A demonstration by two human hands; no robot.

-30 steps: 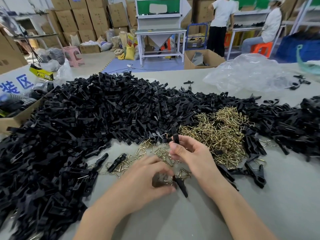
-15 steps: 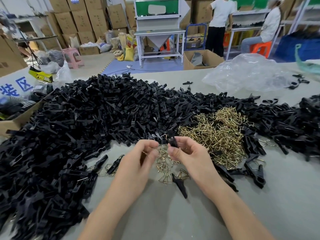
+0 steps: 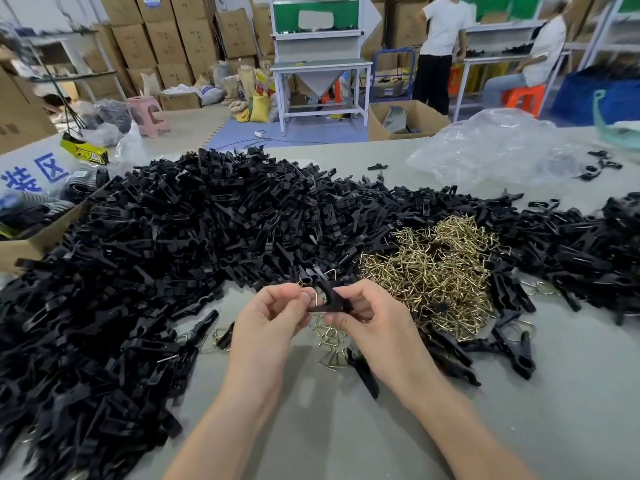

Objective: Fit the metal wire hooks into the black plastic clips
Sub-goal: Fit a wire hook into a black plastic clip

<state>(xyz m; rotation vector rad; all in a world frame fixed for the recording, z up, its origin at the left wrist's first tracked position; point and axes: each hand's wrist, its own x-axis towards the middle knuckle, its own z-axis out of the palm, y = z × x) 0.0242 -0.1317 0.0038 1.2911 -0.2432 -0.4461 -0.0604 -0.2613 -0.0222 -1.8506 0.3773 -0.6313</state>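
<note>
Your right hand pinched a black plastic clip above the table, fingers curled. Your left hand pinched a wire hook against its end. Risk: if skewed, the thin wire could have sprung off into the loose hooks beneath.

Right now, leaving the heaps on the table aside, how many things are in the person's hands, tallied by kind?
Black clip: 1, in the right hand
Wire hook: 1, pinched by the left hand
Total: 2
</note>
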